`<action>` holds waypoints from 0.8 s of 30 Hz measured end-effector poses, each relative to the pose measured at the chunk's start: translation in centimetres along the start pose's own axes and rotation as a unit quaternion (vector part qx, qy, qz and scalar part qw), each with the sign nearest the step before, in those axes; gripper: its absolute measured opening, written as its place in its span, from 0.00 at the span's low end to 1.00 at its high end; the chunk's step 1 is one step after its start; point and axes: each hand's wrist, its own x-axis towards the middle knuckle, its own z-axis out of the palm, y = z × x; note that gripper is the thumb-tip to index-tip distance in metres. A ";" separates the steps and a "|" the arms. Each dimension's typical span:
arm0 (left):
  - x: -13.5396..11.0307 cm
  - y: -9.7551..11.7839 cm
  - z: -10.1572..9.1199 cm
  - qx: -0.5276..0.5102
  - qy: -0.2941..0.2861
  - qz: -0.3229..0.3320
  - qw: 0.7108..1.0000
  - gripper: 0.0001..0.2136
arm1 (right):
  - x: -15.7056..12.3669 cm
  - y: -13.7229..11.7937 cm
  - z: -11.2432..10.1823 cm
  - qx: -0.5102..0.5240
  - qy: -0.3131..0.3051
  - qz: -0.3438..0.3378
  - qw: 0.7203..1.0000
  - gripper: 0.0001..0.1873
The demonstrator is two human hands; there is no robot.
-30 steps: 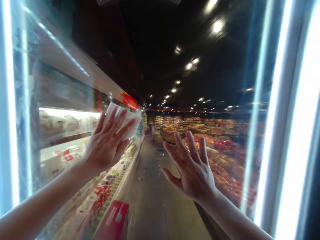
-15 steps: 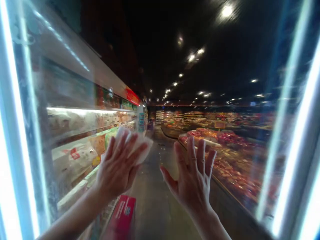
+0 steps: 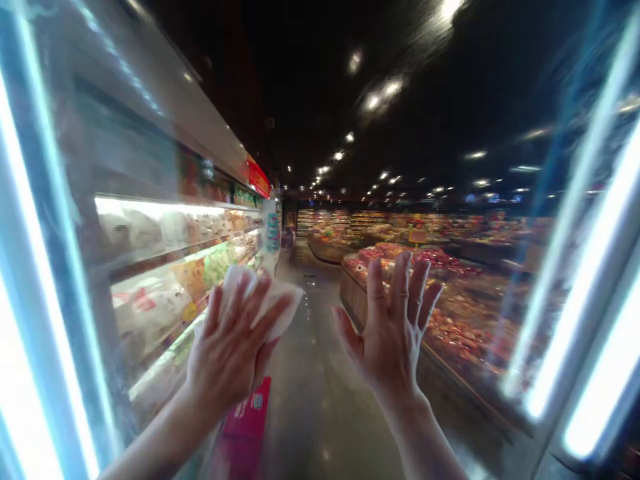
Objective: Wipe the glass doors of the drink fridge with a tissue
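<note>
Wiping seems your step in hand, with the cloth (image 3: 281, 289) under your left hand's (image 3: 225, 359) slightly spread fingers, above the box (image 3: 250, 417), and your empty right hand (image 3: 391, 343) splayed to the box's right; another stroke probably calls for flat, even pressure.

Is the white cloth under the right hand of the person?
No, the white cloth shows under the left hand, and none shows around the right hand.

A pink box (image 3: 246, 423) stands near lit shelves (image 3: 155, 259), across the aisle (image 3: 307, 360) from heaped reddish goods (image 3: 463, 327).
</note>
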 end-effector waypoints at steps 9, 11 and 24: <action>-0.8 -3.6 -1.6 0.006 -0.007 -0.049 0.999 0.34 | 0.9 -4.0 1.2 -0.005 0.010 0.022 1.000 0.46; -5.0 -2.9 -0.8 0.000 -0.007 -0.021 1.000 0.35 | 1.0 -5.2 1.4 -0.002 0.008 0.015 1.000 0.47; -1.8 -10.1 -4.2 0.017 -0.006 -0.073 0.997 0.35 | 1.0 -8.8 2.1 -0.001 -0.004 0.024 1.000 0.46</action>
